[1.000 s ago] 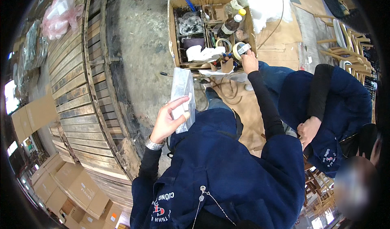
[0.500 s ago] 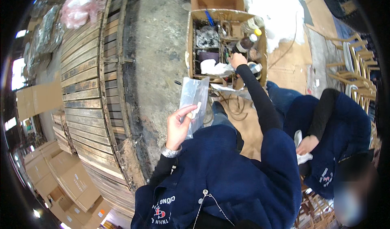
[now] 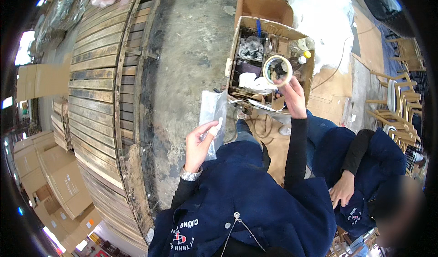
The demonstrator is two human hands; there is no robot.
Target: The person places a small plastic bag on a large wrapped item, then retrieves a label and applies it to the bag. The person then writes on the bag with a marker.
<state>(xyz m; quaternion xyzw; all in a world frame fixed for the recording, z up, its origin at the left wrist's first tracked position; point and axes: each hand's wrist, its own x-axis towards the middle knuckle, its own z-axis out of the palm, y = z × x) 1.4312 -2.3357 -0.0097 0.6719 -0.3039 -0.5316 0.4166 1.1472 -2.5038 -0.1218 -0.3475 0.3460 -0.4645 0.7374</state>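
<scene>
My left hand [image 3: 199, 145] is closed on a clear plastic bag [image 3: 211, 106], with a small white piece [image 3: 219, 123] showing at the fingertips. A roll of tape [image 3: 288, 65], cream-coloured and ring-shaped, is pinched in my right hand [image 3: 293, 96]. It is held up above an open cardboard box [image 3: 233, 42]. Inside that box are a crumpled white cloth [image 3: 253, 82], a blue pen [image 3: 258, 28], a clear bottle [image 3: 301, 45], and bottles with a yellow cap [image 3: 307, 55] and a white cap.
To the left runs a long stack of wooden slats [image 3: 93, 90]. A co-worker [image 3: 356, 165] in dark blue is close on my right. White plastic sheeting [image 3: 326, 24] lies beyond the box, and wooden chairs [image 3: 401, 97] stand at the far right. Cartons [image 3: 64, 184] are piled lower left.
My right hand has come up out of the box, now with the tape roll in it. The left hand still holds the bag. The co-worker's hand no longer shows the white cloth.
</scene>
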